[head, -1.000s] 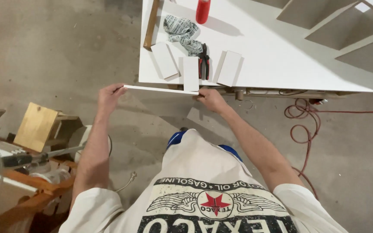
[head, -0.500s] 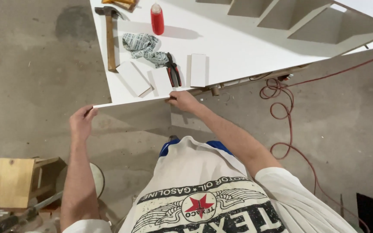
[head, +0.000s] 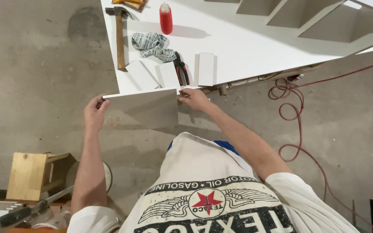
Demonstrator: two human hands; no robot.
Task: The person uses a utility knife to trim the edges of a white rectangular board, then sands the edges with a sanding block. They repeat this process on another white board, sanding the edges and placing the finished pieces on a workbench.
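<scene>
I hold a flat grey-white rectangular panel (head: 145,108) in front of me, just off the near edge of the white worktable (head: 247,47). My left hand (head: 95,113) grips the panel's left end and my right hand (head: 194,99) grips its right end. The panel's broad face is tilted toward me. Behind it on the table lie three small white board pieces (head: 206,69), black-and-red pliers (head: 181,69) and a patterned rag (head: 152,44).
A wooden-handled hammer (head: 119,36) and a red bottle (head: 165,18) lie on the table's left part, with white shelf dividers (head: 324,21) at the back right. A red cable (head: 294,112) coils on the concrete floor. A wooden stool (head: 29,174) stands at lower left.
The panel went from edge-on to tilted with its broad face toward me, and both hands shifted slightly right with it. The view also swung, bringing the hammer into sight.
</scene>
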